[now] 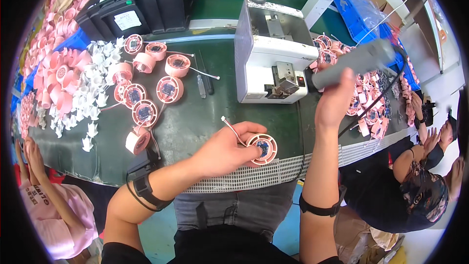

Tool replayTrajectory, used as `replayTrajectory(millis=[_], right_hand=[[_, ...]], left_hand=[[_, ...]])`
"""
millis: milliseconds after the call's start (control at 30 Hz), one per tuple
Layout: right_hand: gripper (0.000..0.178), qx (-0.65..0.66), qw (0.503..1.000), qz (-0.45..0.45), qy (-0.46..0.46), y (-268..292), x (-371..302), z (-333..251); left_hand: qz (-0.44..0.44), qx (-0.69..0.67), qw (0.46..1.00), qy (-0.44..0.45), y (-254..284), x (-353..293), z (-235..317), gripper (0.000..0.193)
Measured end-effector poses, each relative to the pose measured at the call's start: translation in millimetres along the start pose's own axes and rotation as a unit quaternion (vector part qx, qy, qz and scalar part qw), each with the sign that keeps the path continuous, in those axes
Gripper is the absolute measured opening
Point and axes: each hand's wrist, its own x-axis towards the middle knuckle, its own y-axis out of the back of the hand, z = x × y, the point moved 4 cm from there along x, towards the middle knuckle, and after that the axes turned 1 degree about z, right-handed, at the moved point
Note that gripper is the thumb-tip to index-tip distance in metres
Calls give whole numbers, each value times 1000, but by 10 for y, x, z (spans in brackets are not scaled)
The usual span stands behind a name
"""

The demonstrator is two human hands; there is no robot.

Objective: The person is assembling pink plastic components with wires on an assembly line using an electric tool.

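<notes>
My left hand [227,147] pinches a round pink housing [273,152] over the near edge of the green bench. Inside the housing's ring sits a small blue circuit board [264,147], and a thin wire with a white plug [225,120] sticks up from it. In my right hand [334,101] is a grey electric screwdriver [359,62], blurred by motion. It is held nearly level, its front end beside the white screw feeder [254,76]; the tip cannot be made out. Several pink housings with boards and wires [144,112] lie to the left of the feeder.
White plastic pieces [97,83] and pink cups [61,80] are heaped at the left, below a black bin [141,12]. Two hand screwdrivers [201,86] lie mid-bench. More pink housings [369,102] are piled at the right, crossed by a black cable [381,97]. People sit at both sides.
</notes>
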Motion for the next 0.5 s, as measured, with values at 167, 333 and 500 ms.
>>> replayTrajectory(millis=[167, 333, 500], right_hand=[[39, 192, 980, 19, 57, -42, -81, -492], [35, 134, 986, -81, 60, -294, -82, -834], [21, 110, 989, -42, 87, -642, -49, -841]], left_hand=[[-8, -1, 1000, 9, 0, 13, 28, 38], [13, -13, 1000, 16, 12, 33, 8, 34], [17, -10, 1000, 19, 38, 36, -9, 31]])
